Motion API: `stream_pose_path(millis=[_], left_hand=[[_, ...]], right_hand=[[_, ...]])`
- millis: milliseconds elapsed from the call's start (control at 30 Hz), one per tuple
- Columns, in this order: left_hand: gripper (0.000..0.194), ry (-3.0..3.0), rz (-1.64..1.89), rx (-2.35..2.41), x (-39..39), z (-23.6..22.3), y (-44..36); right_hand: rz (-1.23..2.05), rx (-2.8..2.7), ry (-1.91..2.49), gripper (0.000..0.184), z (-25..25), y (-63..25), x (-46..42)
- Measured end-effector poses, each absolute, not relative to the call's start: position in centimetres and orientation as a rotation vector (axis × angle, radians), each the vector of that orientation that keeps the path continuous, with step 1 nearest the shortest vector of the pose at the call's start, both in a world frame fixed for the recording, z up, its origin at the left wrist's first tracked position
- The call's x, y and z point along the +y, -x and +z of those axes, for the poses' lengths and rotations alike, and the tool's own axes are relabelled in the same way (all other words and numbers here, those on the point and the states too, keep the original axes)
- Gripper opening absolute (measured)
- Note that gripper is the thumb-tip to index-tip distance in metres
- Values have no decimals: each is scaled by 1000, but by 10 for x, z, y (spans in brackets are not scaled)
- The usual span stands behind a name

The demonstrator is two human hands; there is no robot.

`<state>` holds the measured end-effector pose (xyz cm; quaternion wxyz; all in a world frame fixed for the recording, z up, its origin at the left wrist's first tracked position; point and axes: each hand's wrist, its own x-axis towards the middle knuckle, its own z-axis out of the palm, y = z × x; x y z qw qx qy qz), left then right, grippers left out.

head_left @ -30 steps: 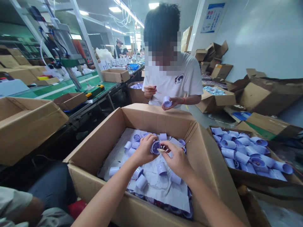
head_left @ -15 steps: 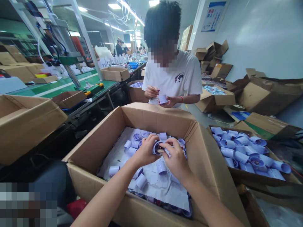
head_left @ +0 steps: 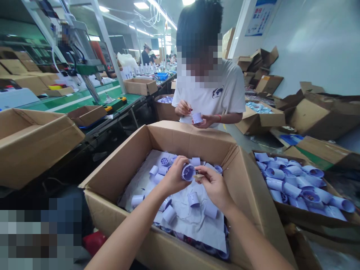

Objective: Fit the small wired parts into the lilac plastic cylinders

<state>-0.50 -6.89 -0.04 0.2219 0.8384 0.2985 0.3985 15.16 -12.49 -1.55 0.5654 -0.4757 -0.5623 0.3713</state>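
Note:
My left hand [head_left: 177,175] is closed round a pale lavender plastic cylinder [head_left: 188,173], its open end tilted up toward me. Just right of that rim, my right hand [head_left: 212,183] pinches a small dark part [head_left: 197,172] between thumb and finger. Something tan shows at the thumb tip; I cannot tell whether it is a cover or a held piece. Below both hands, more cylinders lie loose on a white paper sheet [head_left: 180,221] inside a large cardboard box [head_left: 118,165]. One cylinder [head_left: 193,199] stands out below my hands.
Across the box a co-worker [head_left: 208,93] in a white shirt holds a similar cylinder [head_left: 197,118]. A carton full of cylinders [head_left: 292,183] is at the right. On the left are an empty-looking carton [head_left: 39,142] and a green conveyor bench [head_left: 112,90] with a press machine.
My right hand has drawn back rightward from the cylinder's mouth, with the small dark part now showing in its fingertips. The left hand still holds the cylinder. The view has shifted slightly.

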Motion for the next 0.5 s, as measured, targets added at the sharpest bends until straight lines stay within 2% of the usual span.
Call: stream_pose_path(millis=[133,500], left_hand=[[47,-2306,1065,840,-69,0,3],[45,-2374,874,1016,-69,-1,5]], right_hand=[[868,-1279,1139,22,-16,-151,-123],[270,-1511,1254,20,0,-145,-134]])
